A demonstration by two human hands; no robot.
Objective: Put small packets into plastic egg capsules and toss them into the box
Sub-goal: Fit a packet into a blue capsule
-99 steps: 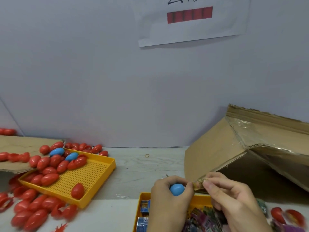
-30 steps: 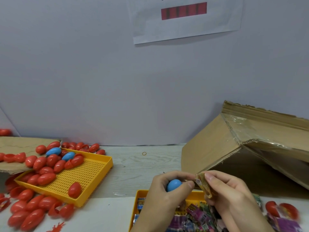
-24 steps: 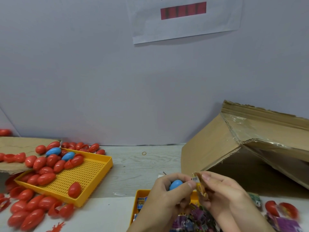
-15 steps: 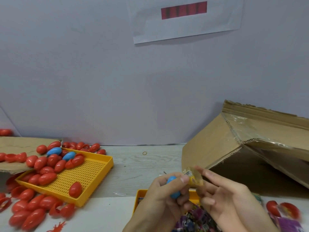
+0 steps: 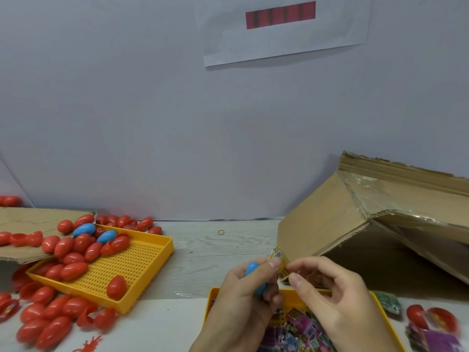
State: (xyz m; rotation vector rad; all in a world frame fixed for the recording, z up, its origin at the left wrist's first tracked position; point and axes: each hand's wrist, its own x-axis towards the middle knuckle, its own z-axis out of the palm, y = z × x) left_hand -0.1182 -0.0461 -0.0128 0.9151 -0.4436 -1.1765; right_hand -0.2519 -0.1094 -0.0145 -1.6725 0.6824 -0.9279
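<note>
My left hand (image 5: 241,298) grips a blue egg capsule (image 5: 251,268) in its curled fingers. A small yellow packet (image 5: 280,262) with a barcode stands between the two hands, pinched by my left thumb and by the fingertips of my right hand (image 5: 337,303). Both hands hover over a yellow tray (image 5: 382,311) filled with colourful small packets (image 5: 302,331). The open cardboard box (image 5: 330,219) lies on its side just right of the hands.
A second yellow perforated tray (image 5: 132,265) at the left holds several red egg capsules (image 5: 73,270) and two blue ones (image 5: 106,236). More red capsules lie on the table around it and on a cardboard flap (image 5: 30,219). Red capsule halves (image 5: 431,318) sit at the far right.
The hands rose slightly and the packet came out from beside the capsule. My right fingers now pinch its lower edge while the left thumb presses its top.
</note>
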